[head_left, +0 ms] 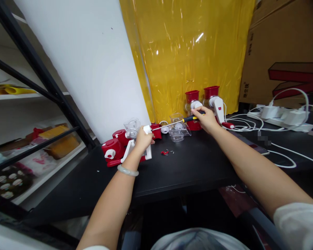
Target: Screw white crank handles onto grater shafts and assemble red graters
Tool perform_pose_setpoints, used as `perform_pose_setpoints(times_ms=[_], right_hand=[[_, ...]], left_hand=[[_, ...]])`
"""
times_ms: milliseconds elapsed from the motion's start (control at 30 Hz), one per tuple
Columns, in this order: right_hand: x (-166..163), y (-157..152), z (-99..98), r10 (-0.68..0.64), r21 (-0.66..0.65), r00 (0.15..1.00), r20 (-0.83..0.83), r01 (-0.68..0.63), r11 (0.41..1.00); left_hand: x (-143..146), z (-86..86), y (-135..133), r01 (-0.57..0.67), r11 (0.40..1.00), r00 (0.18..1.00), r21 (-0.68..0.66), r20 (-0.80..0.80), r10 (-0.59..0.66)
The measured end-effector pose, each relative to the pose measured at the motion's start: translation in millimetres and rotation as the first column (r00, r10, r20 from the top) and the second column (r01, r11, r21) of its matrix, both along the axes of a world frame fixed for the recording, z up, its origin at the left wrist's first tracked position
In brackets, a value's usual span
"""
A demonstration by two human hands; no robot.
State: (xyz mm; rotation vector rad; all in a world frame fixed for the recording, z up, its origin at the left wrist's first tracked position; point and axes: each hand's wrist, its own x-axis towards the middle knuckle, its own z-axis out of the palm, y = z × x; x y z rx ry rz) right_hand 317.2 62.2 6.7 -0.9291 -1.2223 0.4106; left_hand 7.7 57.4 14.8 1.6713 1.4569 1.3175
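My right hand (206, 119) is closed around the black and yellow handle of a screwdriver (175, 123). The shaft points left, and its tip meets a white plastic part (147, 130) gripped in my left hand (143, 140); the exact contact is too small to make out. Fingers hide much of that part. Below on the black table lie small red pieces (165, 152) and several tiny screws (172, 152). Beside my left hand are a red housing with a white knob (112, 152) and a white crank handle (128, 150). Clear plastic parts (177, 133) lie beyond the shaft.
Two red-topped hand-crank machines (211, 91) stand at the back, before a yellow plastic curtain (193, 52). White cables and a power strip (281, 118) lie at the right, near a dark flat device (247, 143). A black-framed shelf (28, 69) borders the left.
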Motion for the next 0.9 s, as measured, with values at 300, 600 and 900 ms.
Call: perform_pose_setpoints(times_ms=[300,600,900], right_hand=[[4,5,-9.9,0.049,-0.468,0.992,0.118,0.012,0.883],[7,10,-10.9,0.143,-0.279,0.989,-0.047,-0.151,0.948],[8,1,-2.7,0.390,-0.084,0.869,-0.305,-0.432,0.898]], left_hand=[[-13,0.3,-4,-0.004,0.908,0.976,0.419,-0.197,0.095],[-5,-1.3,1,-0.075,0.987,0.981,0.144,-0.168,0.099],[-2,2.5,0,-0.036,0.989,0.999,-0.144,-0.029,0.032]])
